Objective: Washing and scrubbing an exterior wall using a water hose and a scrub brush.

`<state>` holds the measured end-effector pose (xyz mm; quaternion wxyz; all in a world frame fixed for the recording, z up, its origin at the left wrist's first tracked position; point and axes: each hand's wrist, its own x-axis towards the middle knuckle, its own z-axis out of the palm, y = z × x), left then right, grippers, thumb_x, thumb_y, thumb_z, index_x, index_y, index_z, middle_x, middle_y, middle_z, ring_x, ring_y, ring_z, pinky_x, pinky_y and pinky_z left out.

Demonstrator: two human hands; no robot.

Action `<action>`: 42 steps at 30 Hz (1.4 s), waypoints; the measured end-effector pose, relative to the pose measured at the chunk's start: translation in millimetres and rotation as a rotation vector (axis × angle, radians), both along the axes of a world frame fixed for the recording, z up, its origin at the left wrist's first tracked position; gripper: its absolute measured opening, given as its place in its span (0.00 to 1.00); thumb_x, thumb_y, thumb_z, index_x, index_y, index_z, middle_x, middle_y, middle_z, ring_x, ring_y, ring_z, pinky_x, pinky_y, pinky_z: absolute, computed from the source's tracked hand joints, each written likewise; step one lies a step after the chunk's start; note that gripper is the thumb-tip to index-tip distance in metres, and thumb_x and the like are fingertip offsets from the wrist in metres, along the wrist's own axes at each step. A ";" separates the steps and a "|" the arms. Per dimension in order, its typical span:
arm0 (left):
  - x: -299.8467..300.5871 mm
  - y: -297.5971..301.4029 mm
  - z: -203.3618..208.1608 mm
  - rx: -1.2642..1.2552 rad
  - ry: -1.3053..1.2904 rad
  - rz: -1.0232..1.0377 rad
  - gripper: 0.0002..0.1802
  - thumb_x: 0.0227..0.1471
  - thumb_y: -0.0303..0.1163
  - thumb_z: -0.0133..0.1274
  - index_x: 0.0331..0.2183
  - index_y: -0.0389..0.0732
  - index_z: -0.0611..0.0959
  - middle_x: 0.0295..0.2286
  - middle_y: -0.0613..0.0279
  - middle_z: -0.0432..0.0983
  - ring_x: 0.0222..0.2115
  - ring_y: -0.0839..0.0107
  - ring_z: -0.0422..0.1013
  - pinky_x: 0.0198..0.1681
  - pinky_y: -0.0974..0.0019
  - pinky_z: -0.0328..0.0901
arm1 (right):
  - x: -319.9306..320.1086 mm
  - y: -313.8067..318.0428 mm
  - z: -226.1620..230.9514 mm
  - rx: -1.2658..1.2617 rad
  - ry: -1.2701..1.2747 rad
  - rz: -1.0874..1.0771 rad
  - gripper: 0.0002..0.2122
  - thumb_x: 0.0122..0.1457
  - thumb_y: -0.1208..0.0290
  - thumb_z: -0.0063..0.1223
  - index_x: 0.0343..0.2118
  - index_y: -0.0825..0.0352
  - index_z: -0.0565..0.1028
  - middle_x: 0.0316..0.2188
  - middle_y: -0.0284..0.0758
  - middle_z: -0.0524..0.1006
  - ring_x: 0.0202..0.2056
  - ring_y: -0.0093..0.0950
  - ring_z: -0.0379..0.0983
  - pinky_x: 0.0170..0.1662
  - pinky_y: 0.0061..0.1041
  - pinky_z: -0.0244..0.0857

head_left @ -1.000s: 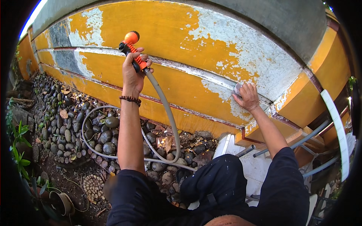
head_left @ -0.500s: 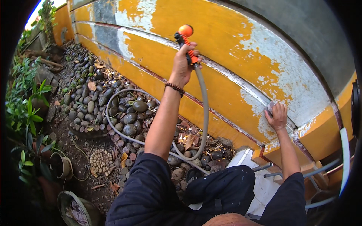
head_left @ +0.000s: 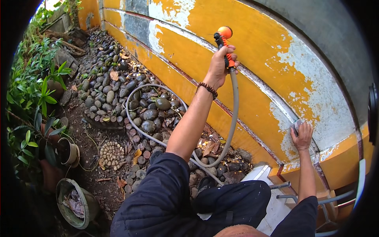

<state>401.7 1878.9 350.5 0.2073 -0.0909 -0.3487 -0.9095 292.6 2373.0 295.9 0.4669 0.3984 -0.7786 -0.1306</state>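
Note:
My left hand (head_left: 220, 65), a dark beaded bracelet at its wrist, grips an orange and black hose spray nozzle (head_left: 225, 33). The nozzle is upright in front of a yellow wall with peeling paint (head_left: 260, 51). From its lower end a grey hose (head_left: 235, 100) hangs down and loops over the stones. My right hand (head_left: 303, 138) is closed on a small grey piece (head_left: 296, 125) and presses it to the wall beside a pale band of bared surface. Fingers hide much of that piece, so its kind is unclear. No water shows at the nozzle.
River stones (head_left: 148, 114) cover the ground along the wall. Leafy plants (head_left: 29, 98), a small pot (head_left: 69, 153) and a larger bucket-like pot (head_left: 75, 203) stand at left. Metal tubes (head_left: 335, 196) are at lower right by white tiles (head_left: 276, 207).
The view has swung, so wall and stones sit further right and a little lower. Both hands keep their holds and stay at nearly the same spots against the wall.

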 end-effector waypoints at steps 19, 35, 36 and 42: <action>2.8 1.4 3.6 -0.014 0.008 0.012 0.16 0.54 0.39 0.49 0.44 0.45 0.71 0.24 0.69 0.68 0.23 0.72 0.70 0.27 0.62 0.67 | -12.8 12.0 -10.9 0.009 0.026 -0.029 0.19 0.53 0.58 0.65 0.37 0.69 0.72 0.46 0.47 0.74 0.49 0.46 0.68 0.55 0.47 0.61; 3.9 0.3 3.4 -0.016 0.025 0.012 0.17 0.54 0.39 0.49 0.44 0.45 0.71 0.25 0.69 0.68 0.23 0.72 0.70 0.26 0.63 0.67 | -13.0 12.4 -11.5 0.034 0.049 -0.035 0.20 0.54 0.60 0.66 0.41 0.69 0.73 0.46 0.47 0.73 0.49 0.46 0.68 0.54 0.46 0.62; 4.0 0.3 3.5 -0.014 0.028 0.010 0.17 0.54 0.39 0.49 0.44 0.45 0.71 0.25 0.69 0.68 0.23 0.72 0.70 0.26 0.63 0.67 | -14.4 13.7 -12.7 0.032 0.052 -0.035 0.20 0.54 0.60 0.65 0.41 0.70 0.73 0.46 0.47 0.73 0.49 0.46 0.68 0.53 0.46 0.62; 4.0 0.2 4.6 -0.020 0.015 0.021 0.16 0.54 0.39 0.49 0.44 0.45 0.71 0.25 0.68 0.68 0.23 0.72 0.70 0.25 0.62 0.67 | -26.3 27.0 -23.7 0.012 -0.032 -0.119 0.23 0.54 0.58 0.66 0.44 0.70 0.72 0.51 0.49 0.73 0.54 0.48 0.67 0.61 0.51 0.58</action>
